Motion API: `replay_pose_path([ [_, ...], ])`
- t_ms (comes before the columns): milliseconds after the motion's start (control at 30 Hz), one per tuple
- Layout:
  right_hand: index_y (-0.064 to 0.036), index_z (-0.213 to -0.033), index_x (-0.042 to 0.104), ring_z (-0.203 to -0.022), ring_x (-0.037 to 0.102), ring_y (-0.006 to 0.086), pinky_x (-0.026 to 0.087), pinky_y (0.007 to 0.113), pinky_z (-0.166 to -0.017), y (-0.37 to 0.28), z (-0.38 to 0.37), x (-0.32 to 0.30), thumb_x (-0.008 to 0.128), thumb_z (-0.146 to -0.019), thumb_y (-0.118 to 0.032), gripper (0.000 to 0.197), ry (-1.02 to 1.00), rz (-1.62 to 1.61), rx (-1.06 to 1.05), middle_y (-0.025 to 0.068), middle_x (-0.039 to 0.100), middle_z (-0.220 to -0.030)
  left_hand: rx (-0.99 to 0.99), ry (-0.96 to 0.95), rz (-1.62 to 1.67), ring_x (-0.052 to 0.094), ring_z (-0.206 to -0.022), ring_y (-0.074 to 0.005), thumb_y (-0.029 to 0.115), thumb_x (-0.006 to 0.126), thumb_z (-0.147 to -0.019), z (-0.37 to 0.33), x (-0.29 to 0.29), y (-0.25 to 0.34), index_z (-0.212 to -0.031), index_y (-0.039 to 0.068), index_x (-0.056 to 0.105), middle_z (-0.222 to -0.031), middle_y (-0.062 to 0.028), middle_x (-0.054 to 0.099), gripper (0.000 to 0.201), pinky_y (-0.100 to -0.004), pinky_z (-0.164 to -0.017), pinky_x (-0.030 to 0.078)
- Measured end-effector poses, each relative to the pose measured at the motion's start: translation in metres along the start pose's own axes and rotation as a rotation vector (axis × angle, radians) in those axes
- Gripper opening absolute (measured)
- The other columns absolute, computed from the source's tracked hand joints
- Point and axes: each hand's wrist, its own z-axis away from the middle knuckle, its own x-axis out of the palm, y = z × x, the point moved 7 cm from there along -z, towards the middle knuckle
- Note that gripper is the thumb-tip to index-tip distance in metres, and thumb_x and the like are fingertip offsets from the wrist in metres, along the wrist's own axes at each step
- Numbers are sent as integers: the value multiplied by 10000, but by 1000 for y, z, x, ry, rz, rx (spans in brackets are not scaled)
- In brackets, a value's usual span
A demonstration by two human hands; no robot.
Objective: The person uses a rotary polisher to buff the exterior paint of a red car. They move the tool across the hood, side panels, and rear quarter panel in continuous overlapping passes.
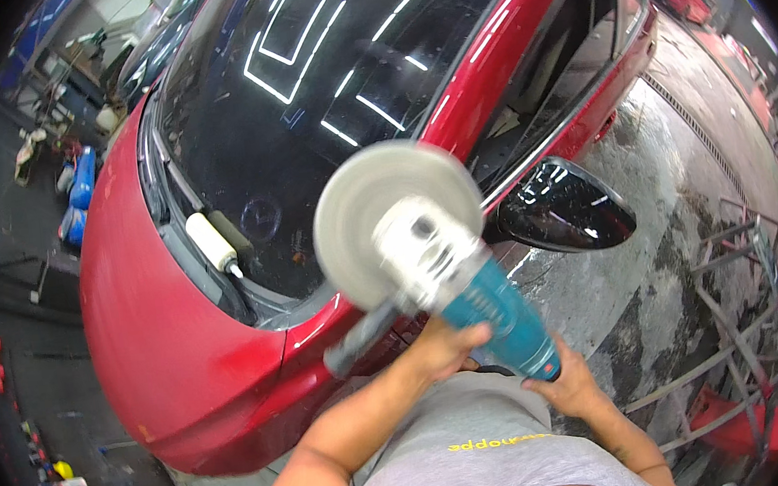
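Both my hands hold a teal and white rotary polisher (499,317) in front of my body. My left hand (446,345) is closed round the body just behind its pale metal head. Round the back end of the body, my right hand (569,380) is closed too. A round whitish buffing pad (340,224) faces up and away from me, its surface smeared by motion. The dark side handle (361,341) sticks out to the left with no hand on it. Behind the polisher stands a red car with a dull-looking hood (155,340) and dark windshield (241,163); the pad appears apart from them.
A white bottle with a nozzle (211,243) lies at the windshield's base. The black side mirror (573,206) juts out right of the polisher. Metal frames (735,331) stand at the right. Blue containers (80,193) and small items are on the dark floor at the left.
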Motion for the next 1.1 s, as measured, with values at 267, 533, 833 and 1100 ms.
replay_pose_path([
  [267, -191, -1655, 354, -1149, 714, 481, 553, 533, -1034, -5, 10, 107, 823, -829, -666, 1062, -334, 87, -56, 292, 744, -1193, 167, 99, 72, 427, -1531, -429, 324, 1009, -729, 116, -53, -12, -1640, 220, 317, -1575, -124, 518, 1149, -646, -1266, 349],
  [533, -102, -1477, 572, -1205, 718, 385, 560, 461, -1036, 53, -76, 191, 850, -905, -370, 691, -21, -424, -236, 203, 738, -1299, 84, 156, -426, 572, -1390, -301, 117, 978, -753, 50, -78, 4, -1579, 105, 421, -1466, -101, 592, 996, -501, -1207, 449],
  [833, -68, -1445, 585, -1131, 725, 288, 566, 429, -983, -5, -114, 38, 868, -916, -317, 649, 206, -698, -228, 148, 745, -1251, 189, -7, -598, 683, -1123, -241, 324, 898, -831, -130, 74, 100, -1408, 9, 574, -1207, -89, 684, 733, -429, -1014, 566],
  [1100, -85, -1269, 552, -622, 597, 124, 532, 319, -548, -49, -155, -170, 794, -1001, -283, 412, 99, -1056, -251, 14, 595, -800, 70, -102, -444, 704, -915, -216, 378, 822, -949, -304, 204, 157, -1223, 33, 643, -1015, -81, 697, 476, -410, -847, 608],
])
